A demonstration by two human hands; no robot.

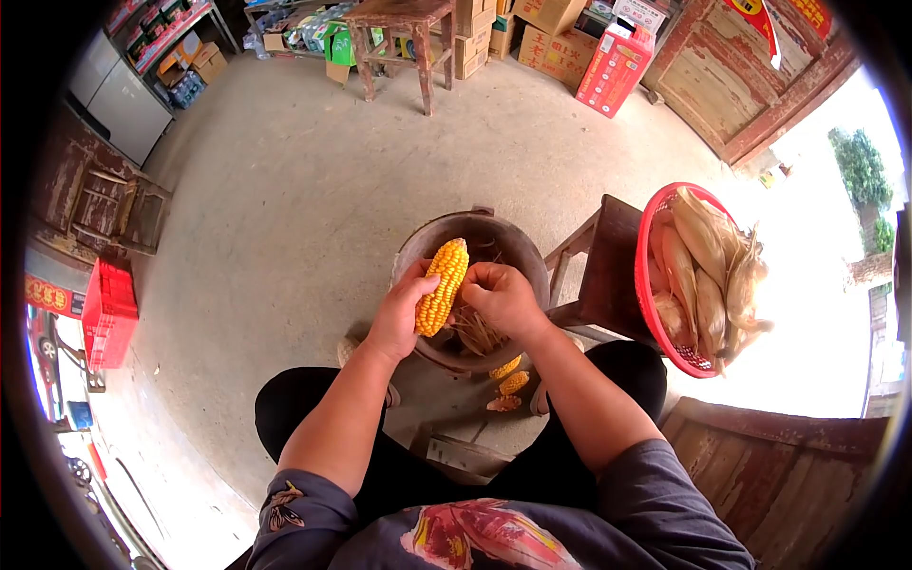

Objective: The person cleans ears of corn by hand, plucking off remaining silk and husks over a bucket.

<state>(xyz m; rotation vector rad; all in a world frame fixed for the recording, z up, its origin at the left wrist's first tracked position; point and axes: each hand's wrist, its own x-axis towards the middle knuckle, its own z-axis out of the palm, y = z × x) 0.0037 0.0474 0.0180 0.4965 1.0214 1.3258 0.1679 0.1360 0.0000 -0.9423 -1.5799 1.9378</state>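
My left hand (399,313) is wrapped round a husked yellow ear of corn (443,287), which is tilted above a round brown tub (432,233). My right hand (501,300) is closed in a pinch close to the ear's right side; whether anything is between its fingers is hidden. Dry husks (477,332) lie inside the tub below my hands. On the floor between my feet are several bare yellow ears (513,383), partly hidden by the tub's rim.
To my right, a red basket (649,302) of unhusked corn (708,275) rests on a dark wooden stool (613,266). A wooden table (399,14), cartons (560,57) and a red box (616,71) stand at the back. Red crates (109,313) and a wooden chair (119,204) are at left.
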